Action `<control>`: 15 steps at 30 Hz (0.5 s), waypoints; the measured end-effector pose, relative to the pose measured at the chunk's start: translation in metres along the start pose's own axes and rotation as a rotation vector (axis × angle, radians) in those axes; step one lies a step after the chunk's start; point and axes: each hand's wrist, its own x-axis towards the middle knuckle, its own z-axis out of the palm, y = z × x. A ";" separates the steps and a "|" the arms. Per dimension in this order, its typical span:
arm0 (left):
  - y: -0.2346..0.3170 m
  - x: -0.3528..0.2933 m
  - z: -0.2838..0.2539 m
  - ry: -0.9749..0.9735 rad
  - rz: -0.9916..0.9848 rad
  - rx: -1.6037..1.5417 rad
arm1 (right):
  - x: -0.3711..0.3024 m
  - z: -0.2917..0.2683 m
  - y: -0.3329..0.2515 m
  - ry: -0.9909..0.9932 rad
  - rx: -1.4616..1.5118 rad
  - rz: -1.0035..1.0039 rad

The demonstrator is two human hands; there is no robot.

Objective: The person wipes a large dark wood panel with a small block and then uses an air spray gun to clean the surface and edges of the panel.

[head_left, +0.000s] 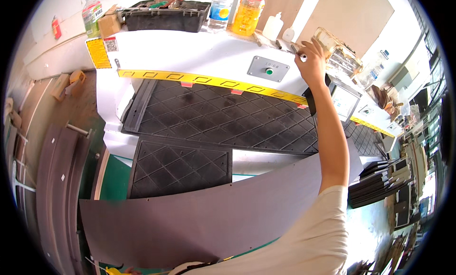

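Observation:
My right hand (312, 61) reaches up to the ledge on top of the white machine (190, 51). Its fingers are bent around a thin, pen-like thing (295, 50) with a dark end and a pale end. A small white bottle (272, 27) and a smaller white container (288, 34) stand just left of the hand. At the lower left edge, a yellow thing (115, 271) shows beside a sliver of what looks like my left hand (135, 272); its fingers are hidden. A long grey-brown panel (199, 227) lies in front of me, partly covered by my right sleeve.
Black grid-patterned mats (223, 113) cover the machine bed below a yellow strip (199, 80). A green button (270, 71) sits on a metal plate. Along the ledge stand a black crate (164, 19), a bottle of orange liquid (248, 14) and a clear bottle (219, 11). More panels (61, 180) are stacked left.

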 end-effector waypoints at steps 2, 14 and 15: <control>-0.008 0.004 -0.003 0.005 0.014 -0.017 | -0.009 -0.036 -0.053 0.041 0.338 0.289; -0.024 0.049 -0.079 0.153 0.185 -0.024 | -0.048 -0.119 -0.400 -0.368 1.729 0.662; -0.033 0.052 -0.102 0.188 0.223 0.107 | -0.050 -0.119 -0.436 -0.420 1.652 0.593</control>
